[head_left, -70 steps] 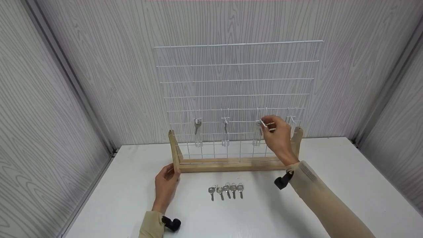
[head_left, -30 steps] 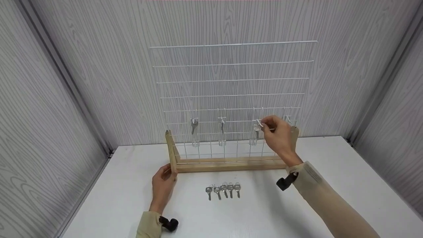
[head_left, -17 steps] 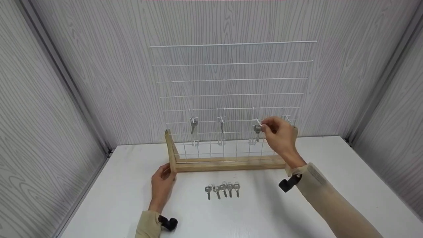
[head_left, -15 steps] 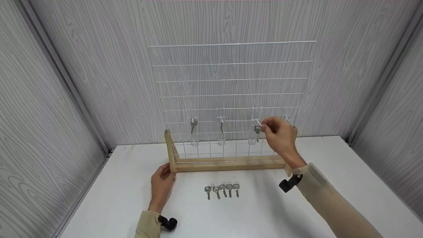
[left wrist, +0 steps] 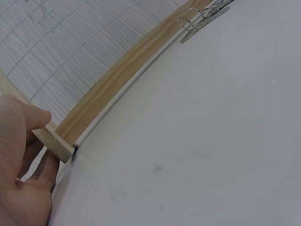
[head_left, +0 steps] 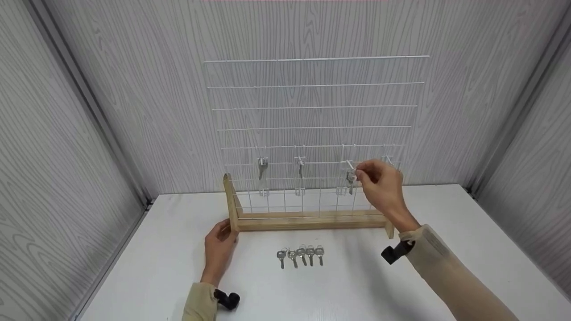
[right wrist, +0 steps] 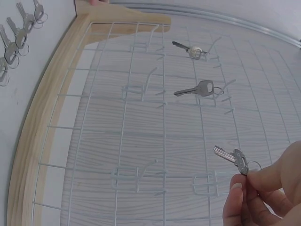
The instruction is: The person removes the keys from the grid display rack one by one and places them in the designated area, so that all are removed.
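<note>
Nearest, two beige sleeves [head_left: 446, 267] reach over the white worktop [head_left: 285, 296], a small black device strapped at each wrist. Beyond them, five loose keys [head_left: 302, 253] lie side by side on the worktop, bows and rings toward its back edge, blades toward its front.

Just past these runs the wooden stand [head_left: 312, 224], near the worktop's back edge. The left hand [head_left: 218, 249] grips its front left corner, thumb on one face, fingers curled behind. Rising from the stand is a white wire grid [head_left: 314, 128] bearing hooks in two rows.

At the third upper hook from the left, the right hand [head_left: 383, 189] is closed to a pinch, thumb and fingertips on the ring of a silver key [right wrist: 240, 160]; whether that ring is over the hook I cannot tell. Two hung keys [right wrist: 205, 88] are on the first and second upper hooks. A wood-grain panel [head_left: 147, 89] stands along the worktop's back edge.
</note>
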A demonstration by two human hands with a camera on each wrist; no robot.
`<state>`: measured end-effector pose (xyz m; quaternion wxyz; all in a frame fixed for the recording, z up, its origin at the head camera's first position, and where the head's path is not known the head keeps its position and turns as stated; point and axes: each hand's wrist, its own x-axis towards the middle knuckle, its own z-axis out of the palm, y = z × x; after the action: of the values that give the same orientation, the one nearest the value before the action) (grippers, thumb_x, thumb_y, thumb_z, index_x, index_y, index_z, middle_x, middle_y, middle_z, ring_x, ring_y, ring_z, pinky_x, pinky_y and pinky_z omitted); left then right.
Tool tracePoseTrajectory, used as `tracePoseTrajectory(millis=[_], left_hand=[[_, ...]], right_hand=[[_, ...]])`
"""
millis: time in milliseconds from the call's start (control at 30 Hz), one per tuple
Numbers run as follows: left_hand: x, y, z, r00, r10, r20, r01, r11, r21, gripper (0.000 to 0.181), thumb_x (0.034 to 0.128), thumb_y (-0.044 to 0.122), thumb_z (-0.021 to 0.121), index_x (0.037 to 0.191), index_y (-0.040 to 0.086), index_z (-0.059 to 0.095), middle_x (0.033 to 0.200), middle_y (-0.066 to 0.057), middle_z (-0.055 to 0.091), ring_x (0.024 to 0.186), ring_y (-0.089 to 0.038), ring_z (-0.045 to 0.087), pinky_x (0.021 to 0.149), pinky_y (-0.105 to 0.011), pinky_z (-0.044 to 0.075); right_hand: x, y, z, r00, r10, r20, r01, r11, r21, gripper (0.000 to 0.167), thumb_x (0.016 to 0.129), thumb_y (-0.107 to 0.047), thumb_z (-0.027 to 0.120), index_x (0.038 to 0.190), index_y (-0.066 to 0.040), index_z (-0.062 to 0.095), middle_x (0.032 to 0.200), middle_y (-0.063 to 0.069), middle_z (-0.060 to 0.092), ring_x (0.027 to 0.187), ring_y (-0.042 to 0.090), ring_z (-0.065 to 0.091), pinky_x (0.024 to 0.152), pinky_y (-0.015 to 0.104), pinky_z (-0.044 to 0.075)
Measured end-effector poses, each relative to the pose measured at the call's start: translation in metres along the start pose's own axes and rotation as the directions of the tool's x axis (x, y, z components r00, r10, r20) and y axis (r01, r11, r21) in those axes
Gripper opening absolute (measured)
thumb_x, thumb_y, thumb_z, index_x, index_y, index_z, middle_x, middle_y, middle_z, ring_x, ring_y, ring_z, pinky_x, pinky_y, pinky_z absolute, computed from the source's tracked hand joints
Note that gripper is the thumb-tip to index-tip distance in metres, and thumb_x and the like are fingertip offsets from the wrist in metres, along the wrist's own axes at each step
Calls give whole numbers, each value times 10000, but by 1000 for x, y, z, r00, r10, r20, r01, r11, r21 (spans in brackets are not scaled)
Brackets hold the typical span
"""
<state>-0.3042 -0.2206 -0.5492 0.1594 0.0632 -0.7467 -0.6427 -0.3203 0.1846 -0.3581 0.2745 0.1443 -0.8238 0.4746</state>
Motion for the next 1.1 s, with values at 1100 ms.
tracePoseTrajectory(millis=[1100], left_hand=[[-2, 1, 0, 1000, 15, -1, -15, 1000, -5, 461, 1041, 150, 720, 1470, 33, 602, 1484, -215, 613, 1367, -350, 606, 1089, -414, 569]], right_hand=[[-32, 27, 20, 996, 26, 87, -36, 992, 120, 60, 974, 40, 726, 1009, 17, 769, 908, 181, 766, 723, 109, 659, 628, 169, 504]])
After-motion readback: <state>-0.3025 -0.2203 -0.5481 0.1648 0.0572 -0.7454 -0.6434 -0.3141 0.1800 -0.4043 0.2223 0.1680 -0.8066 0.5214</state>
